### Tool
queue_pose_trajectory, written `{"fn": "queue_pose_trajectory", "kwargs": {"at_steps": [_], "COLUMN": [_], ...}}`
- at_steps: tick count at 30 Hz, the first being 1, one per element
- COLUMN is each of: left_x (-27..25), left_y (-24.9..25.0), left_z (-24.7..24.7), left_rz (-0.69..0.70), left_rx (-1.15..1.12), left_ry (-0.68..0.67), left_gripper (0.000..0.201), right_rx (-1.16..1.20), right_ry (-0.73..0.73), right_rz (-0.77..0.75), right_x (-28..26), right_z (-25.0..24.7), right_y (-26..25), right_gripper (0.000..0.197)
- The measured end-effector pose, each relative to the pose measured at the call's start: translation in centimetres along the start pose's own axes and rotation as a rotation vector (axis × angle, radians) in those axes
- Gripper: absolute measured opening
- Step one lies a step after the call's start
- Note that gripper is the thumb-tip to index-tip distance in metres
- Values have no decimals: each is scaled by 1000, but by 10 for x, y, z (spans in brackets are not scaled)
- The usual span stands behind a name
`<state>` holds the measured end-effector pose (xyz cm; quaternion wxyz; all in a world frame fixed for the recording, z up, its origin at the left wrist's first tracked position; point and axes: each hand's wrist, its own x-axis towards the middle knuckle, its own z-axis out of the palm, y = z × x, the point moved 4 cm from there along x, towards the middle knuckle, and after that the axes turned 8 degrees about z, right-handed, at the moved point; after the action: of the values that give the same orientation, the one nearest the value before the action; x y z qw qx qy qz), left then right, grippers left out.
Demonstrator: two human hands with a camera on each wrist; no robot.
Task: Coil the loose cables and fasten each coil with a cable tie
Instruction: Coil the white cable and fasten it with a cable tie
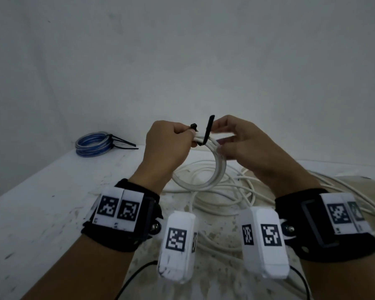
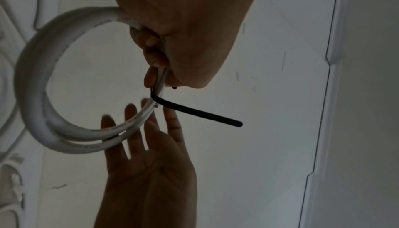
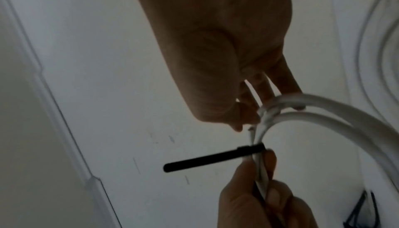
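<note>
Both hands are raised above the table [image 1: 41, 204], working on one white coil [image 1: 206, 169]. The left hand [image 1: 167, 144] has its fingers curled tightly round the top of the coil, clamping the turns together; in the left wrist view its fingertips [image 2: 155, 57] press the strands against the palm. A black cable tie [image 1: 208, 131] passes under the bundle just beside this grip: its head end pokes out above the left thumb, and its free tail stands upright between the two hands.

The right hand [image 1: 245, 144] is on the far side of the tie from the left hand. Its fingers are nearly straight and spread, lying along the coil, with the fingertips [image 2: 149, 103] touching the strands just beside the tie; in the right wrist view the thumb is drawn in toward them. Whether the thumb and forefinger actually pinch the tail cannot be told.

The coil hangs from the left hand's grip, its lower arc above a heap of loose white cable [image 1: 236, 191] lying on the table beneath both hands. Well apart from the white coil, to its left at the table's back edge by the wall [image 1: 182, 50], lies a blue coil [image 1: 92, 145], already bound with black ties whose tails point toward the white coil.
</note>
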<state>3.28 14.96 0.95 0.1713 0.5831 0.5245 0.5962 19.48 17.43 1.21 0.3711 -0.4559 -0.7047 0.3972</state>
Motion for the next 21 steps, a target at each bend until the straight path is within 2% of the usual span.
{"fn": "queue_pose_trajectory", "kwargs": {"at_steps": [2,4,6,10,15,18,21], "left_x": [0,0,-2,-4,-7,-6,-4], "left_y": [-3,-5,-6,-3,-4,-8,-11], "left_z": [-2,-2,1,7,14,10,6], "left_rz": [-24,-34,-46,-65,-50,-73,-97], "left_rx": [-3,-3,-11,-34,35,46,49], "left_ry": [12,16,6,-42,-76,-61,-68], "left_gripper": [19,17,15,18,18,18,20], "right_rx": [-149,-129,-79,50,-289,-399,-397], "right_ry": [-14,16,60,268,322,313,298], "right_rz": [-100,-190,-247,-198,-221,-228,-228], "right_x": [-6,-7,-7,0,5,2,-1], "right_z": [1,4,9,7,9,8,6], "right_y": [-9,-15,-17,-14,-13,-15,-17], "right_gripper": [29,13,7,20,36,28,18]}}
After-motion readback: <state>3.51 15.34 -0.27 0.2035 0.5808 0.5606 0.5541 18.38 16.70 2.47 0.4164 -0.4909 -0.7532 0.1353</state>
